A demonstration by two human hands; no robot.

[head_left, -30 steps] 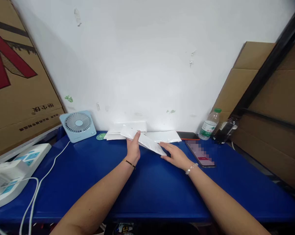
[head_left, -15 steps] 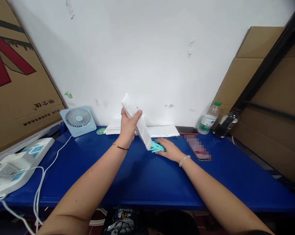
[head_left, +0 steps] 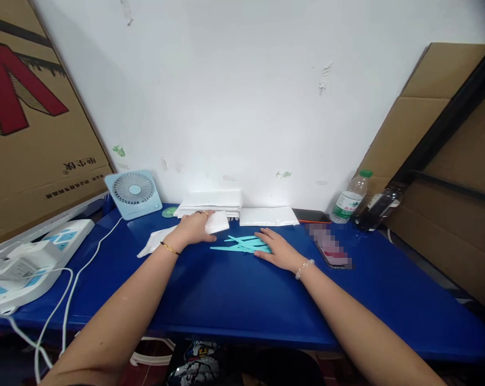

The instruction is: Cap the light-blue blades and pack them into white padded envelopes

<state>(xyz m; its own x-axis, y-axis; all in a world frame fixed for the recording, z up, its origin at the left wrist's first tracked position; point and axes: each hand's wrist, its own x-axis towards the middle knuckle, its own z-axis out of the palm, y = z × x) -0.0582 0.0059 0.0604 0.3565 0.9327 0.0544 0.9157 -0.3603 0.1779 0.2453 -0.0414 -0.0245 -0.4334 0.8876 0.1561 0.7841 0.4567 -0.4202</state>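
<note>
Under the right fingers (head_left: 267,234), slim turquoise strips (head_left: 246,245), crisscrossed

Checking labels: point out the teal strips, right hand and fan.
Teal strips (head_left: 246,245), head view: middle of the loose pile.
Right hand (head_left: 281,251), head view: back of the hand.
Fan (head_left: 135,190), head view: central hub.

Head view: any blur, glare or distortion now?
Head view: phone coarsely pixelated; teal strips fairly sharp. Head view: wide-angle stretch toward the edges, upper-right corner dark. Head view: faint sheen on the desk near the fan.
</note>
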